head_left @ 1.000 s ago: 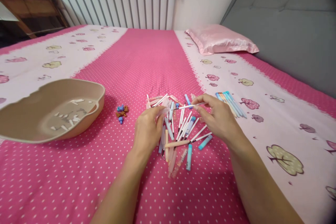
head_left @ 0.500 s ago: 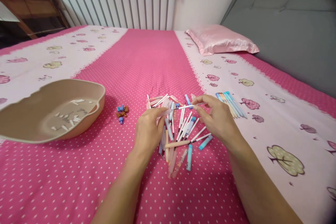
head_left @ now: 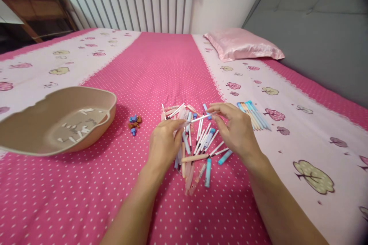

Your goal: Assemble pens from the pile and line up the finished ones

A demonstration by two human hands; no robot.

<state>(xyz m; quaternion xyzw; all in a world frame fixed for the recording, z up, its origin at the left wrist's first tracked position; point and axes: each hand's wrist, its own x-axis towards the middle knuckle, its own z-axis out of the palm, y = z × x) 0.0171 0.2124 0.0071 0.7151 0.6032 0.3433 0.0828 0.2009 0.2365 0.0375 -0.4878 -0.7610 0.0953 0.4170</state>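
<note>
A thin white pen refill (head_left: 200, 118) stretches between my two hands above a loose pile of pen parts. The fingertips of my left hand (head_left: 166, 138) pinch its left end, where a pale piece partly shows; I cannot make out its shape. My right hand (head_left: 234, 128) grips the other end between thumb and fingers. Beneath them lie several white refills with dark tips, pink and peach pen barrels (head_left: 194, 158) and blue caps (head_left: 207, 173). To the right of my right hand, several pens (head_left: 253, 115) in blue and orange tones rest side by side.
A beige basin (head_left: 94, 93) holding small white pieces stands at the left. Between it and the pile sits a little heap of blue and brown parts (head_left: 134, 121). A pink pillow (head_left: 243, 44) lies at the back right, before a grey headboard (head_left: 319, 26). A radiator (head_left: 138, 2) lines the wall.
The refill has tilted, its left end now lower and its right end slightly higher. Both hands have shifted only a little, and the pile looks unchanged.
</note>
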